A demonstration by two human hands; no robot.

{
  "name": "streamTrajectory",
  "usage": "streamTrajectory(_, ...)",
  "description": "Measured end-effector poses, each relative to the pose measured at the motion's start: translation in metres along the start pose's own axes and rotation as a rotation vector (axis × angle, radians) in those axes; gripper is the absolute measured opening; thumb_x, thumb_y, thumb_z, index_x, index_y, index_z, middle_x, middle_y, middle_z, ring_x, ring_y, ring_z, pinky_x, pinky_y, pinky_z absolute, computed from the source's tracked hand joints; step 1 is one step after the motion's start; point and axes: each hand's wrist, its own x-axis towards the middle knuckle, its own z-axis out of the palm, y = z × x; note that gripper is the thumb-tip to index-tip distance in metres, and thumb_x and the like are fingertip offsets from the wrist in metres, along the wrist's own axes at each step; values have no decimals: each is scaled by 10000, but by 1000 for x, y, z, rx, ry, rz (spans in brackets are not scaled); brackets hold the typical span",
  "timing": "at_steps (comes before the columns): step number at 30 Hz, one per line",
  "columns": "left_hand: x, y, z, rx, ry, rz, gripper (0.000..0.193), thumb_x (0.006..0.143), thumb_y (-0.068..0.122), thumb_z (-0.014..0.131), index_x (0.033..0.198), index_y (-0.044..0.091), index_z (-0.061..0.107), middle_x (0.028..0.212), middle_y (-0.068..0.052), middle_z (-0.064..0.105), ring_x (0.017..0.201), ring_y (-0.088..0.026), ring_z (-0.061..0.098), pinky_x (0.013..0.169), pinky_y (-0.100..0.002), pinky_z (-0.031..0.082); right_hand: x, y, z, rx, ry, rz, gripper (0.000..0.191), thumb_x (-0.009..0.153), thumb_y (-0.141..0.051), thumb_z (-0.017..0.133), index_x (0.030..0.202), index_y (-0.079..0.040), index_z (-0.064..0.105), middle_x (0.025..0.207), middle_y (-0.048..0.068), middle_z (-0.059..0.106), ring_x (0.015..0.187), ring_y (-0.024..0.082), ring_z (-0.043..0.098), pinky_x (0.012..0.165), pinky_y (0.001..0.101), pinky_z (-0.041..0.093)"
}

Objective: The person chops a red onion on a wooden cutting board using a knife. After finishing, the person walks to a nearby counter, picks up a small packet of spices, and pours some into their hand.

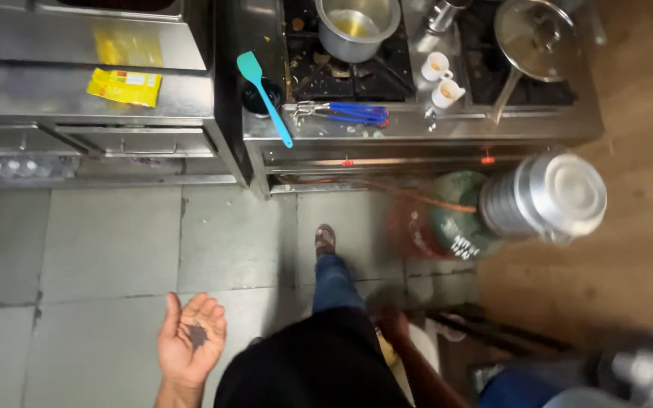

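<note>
Head view shows our left hand (pixel 190 341) spread palm-up over the grey floor tiles (pixel 107 249), fingers released, with a small pile of dark granules (pixel 196 333) lying in the middle of the palm. Our right hand (pixel 394 325) hangs low beside our dark clothing, blurred, so we cannot tell whether it is clenched or loose. On the stove's front edge lie a teal spatula (pixel 264 94) and blue-handled tongs (pixel 345 113), with 2 small white cups (pixel 441 79) just right of them.
</note>
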Motion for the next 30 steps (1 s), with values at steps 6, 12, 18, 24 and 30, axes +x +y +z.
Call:
streamTrajectory(6, 83, -67, 68, -91, -75, 147, 708, 1166, 500, 352, 1259, -133, 654, 1221, -313, 694, 1190, -454, 650, 1043, -507, 509, 195, -67, -108, 974, -242, -124, 169, 971, -43, 546, 1084, 28, 651, 924, 64, 615, 812, 176, 570, 722, 366, 501)
streamTrajectory(12, 145, -110, 121, -64, -86, 138, 752, 1163, 525, 308, 1272, -143, 634, 1230, -329, 679, 1191, -469, 644, 1024, -538, 520, 262, -107, -162, 495, -192, -48, 273, 776, 48, 588, 1035, -9, 653, 934, 66, 688, 852, 160, 673, 759, 358, 580)
streamTrajectory(18, 182, -137, 165, 1, 5, 15, 787, 1105, 578, 281, 1233, -111, 640, 1177, -316, 685, 1145, -460, 654, 979, -530, 548, 249, -110, -167, 457, -414, 248, 220, 813, 4, 619, 1029, -20, 654, 931, 68, 695, 828, 169, 677, 741, 360, 583)
streamTrajectory(24, 215, -161, 180, 20, -70, 4, 790, 1146, 529, 221, 1265, -142, 622, 1186, -331, 684, 1140, -464, 675, 959, -532, 580, 225, -111, -174, 472, -500, 437, 174, 850, -41, 650, 1023, -32, 655, 929, 69, 702, 804, 177, 680, 723, 363, 587)
streamTrajectory(30, 226, -170, 168, 54, 32, -102, 699, 1109, 472, 268, 1283, -125, 589, 1203, -340, 663, 1133, -474, 667, 938, -576, 572, 235, -116, -186, 522, -446, 432, 140, 887, -85, 681, 1018, -43, 656, 927, 71, 709, 781, 185, 684, 705, 366, 590)
